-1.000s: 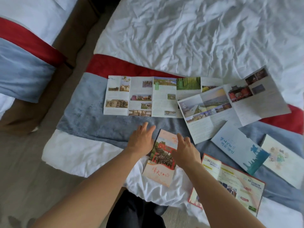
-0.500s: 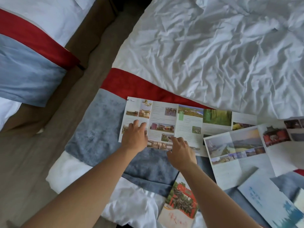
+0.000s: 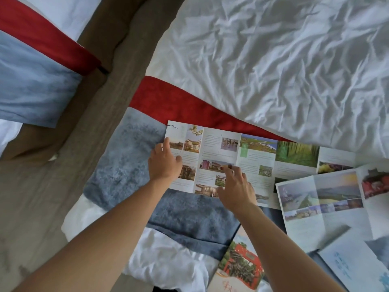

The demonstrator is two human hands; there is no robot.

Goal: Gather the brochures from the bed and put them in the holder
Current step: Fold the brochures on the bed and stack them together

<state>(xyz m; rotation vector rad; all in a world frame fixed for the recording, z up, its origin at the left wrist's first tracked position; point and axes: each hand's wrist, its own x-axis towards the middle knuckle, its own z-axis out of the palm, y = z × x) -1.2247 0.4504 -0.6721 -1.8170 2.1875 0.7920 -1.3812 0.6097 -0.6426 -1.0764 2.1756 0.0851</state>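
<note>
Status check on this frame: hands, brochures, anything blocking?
Left hand and right hand both flat on the long unfolded brochure, nothing gripped. Second open brochure overlaps its right end. Red-cover brochure untouched. Holder not in view.

Grey-and-red bed runner [image 3: 126,165], white sheet [image 3: 273,70]

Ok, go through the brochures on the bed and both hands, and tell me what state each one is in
Long multi-panel photo brochure: unfolded flat, both hands on its left part.
Landscape-photo brochure: unfolded, overlapping the long one's right end.
Red-cover temple brochure: folded shut, untouched.
Pale blue brochure: closed, untouched.
Left hand: fingers spread on the leftmost panel.
Right hand: fingertips on a middle panel; grip unclear.
</note>
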